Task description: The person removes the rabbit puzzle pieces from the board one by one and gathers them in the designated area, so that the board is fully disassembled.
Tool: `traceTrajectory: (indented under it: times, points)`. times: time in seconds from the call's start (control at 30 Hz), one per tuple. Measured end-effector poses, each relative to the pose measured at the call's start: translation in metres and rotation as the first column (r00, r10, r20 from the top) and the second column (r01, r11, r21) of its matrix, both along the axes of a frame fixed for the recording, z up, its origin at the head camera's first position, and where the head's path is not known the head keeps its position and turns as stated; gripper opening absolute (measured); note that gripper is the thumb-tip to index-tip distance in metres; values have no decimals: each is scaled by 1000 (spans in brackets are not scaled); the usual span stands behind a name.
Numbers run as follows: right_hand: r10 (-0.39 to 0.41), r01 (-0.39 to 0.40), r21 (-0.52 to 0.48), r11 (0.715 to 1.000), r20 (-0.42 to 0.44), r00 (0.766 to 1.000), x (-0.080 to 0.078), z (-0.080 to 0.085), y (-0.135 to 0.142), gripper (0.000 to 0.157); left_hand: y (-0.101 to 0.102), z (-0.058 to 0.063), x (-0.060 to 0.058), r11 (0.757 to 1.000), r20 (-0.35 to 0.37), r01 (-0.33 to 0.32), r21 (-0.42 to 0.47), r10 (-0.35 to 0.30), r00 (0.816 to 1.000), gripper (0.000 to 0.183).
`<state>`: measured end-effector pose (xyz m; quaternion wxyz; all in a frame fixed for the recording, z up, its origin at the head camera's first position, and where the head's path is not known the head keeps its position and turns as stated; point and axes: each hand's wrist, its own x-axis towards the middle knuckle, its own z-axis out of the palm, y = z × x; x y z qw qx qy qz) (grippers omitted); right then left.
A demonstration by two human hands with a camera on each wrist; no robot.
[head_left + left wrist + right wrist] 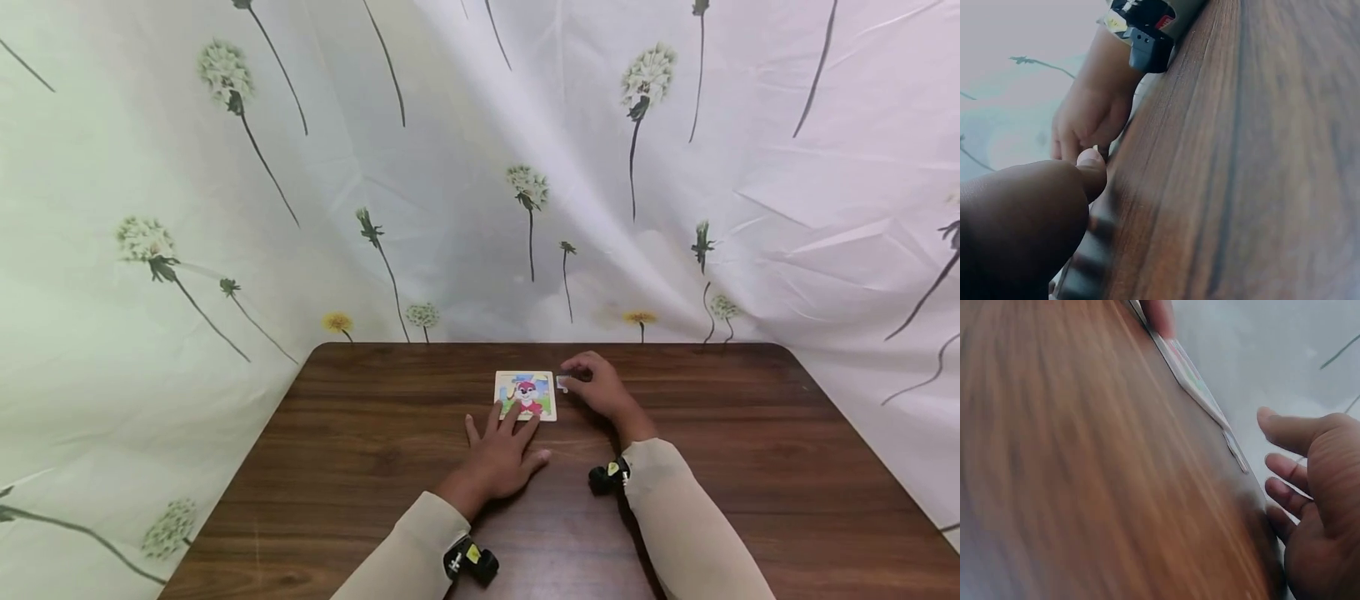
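A square picture puzzle with a pale frame and a cartoon animal lies flat on the table. My left hand rests fingers spread, fingertips on the puzzle's near edge. Just right of the frame lies a small puzzle piece. Over that piece hovers my right hand, thumb and fingers loosely bent. In the right wrist view a gap shows between this hand and the flat piece. The left wrist view shows the left thumb but hides the puzzle.
The brown wooden table spreads out on both sides of the hands. A white cloth printed with dandelions hangs right behind its far edge. Each wrist carries a small black camera, such as the left one.
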<state>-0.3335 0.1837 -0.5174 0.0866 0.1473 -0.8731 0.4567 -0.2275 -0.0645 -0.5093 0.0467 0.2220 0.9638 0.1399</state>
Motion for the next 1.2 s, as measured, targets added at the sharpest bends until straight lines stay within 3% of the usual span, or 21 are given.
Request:
traceTrajectory:
  times: [0.6,0.93,1.2]
  points:
    - [67,-65,134,989,-13,998,-10,2,-45,19,-2,1,0,1000,-12,18,-8,-18,1000,72]
    - [117,-116,223,968,9,993,-19,2,-64,16,-3,2,2,1000,2,22,-20,-22,1000,71]
    - [99,-94,316,944,1,995,-20,5,-70,19,-2,2,2,999,-18,26,-31,-26,999,70]
